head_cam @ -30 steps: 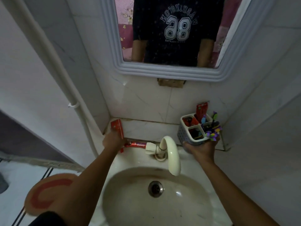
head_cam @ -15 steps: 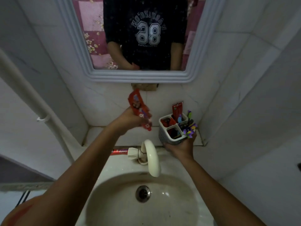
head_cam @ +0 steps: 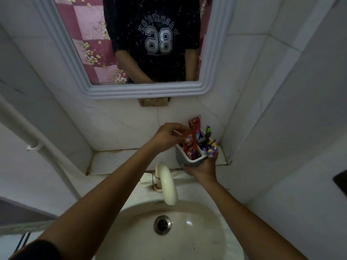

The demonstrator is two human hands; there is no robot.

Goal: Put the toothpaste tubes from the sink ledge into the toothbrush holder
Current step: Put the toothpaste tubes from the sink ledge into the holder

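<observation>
My right hand (head_cam: pixel 203 167) grips the base of a white, perforated toothbrush holder (head_cam: pixel 185 160), held just above the ledge's right end. A red toothpaste tube (head_cam: pixel 190 144) stands in its front left compartment, with my left hand (head_cam: pixel 168 136) pinching the tube's top. Another red tube (head_cam: pixel 195 122) stands upright in the back compartment. Purple and green toothbrushes (head_cam: pixel 209 145) fill the right side. The other tube that lay on the ledge beside the tap is hidden behind my left forearm.
A cream curved tap (head_cam: pixel 167 184) rises at the back of the sink basin (head_cam: pixel 202 239), just below my left forearm. A marble ledge (head_cam: pixel 116 160) runs along the wall. Above hangs a grey-framed mirror (head_cam: pixel 146 89). A white pipe (head_cam: pixel 35 147) slants down the left wall.
My left hand has picked a red tube off the ledge's left side, carried it right and lowered it into the holder. The right hand has kept its hold on the holder.
</observation>
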